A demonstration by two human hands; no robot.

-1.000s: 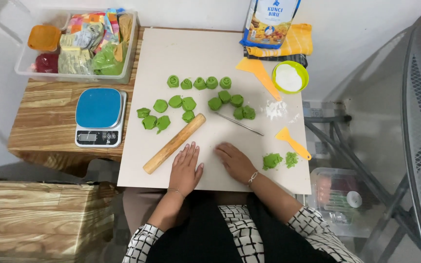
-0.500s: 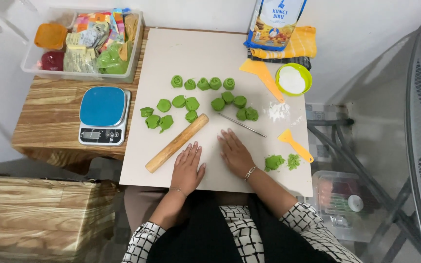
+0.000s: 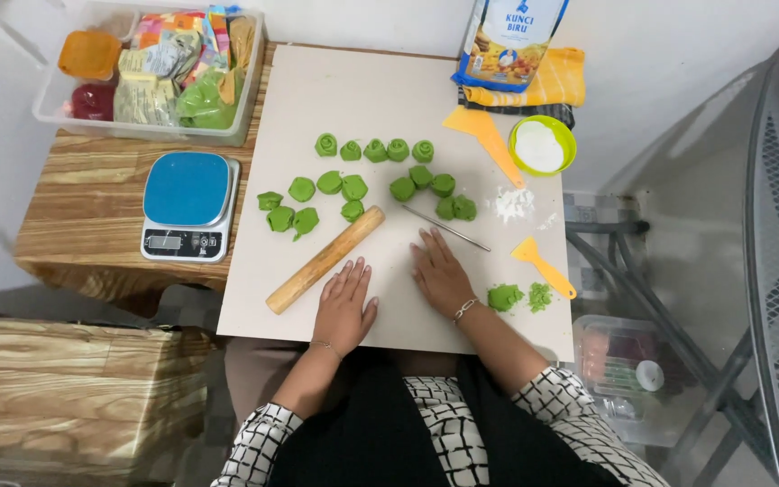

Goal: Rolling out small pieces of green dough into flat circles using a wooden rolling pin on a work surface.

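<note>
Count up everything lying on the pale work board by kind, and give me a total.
Green dough pieces, counting two crumbly ones at right: 18
Wooden rolling pin: 1
Orange plastic scrapers: 2
Thin metal rod: 1
Lime green bowl of white flour: 1
Loose flour pile: 1
Total: 24
Left hand and right hand lie flat, empty.

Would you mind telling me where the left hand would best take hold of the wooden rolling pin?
Probably at its middle, from above. The rolling pin lies flat and diagonal on the board, just beside the left hand. Its upper end nears the green dough pieces, so a mid-shaft grip likely keeps clear of them.
</note>
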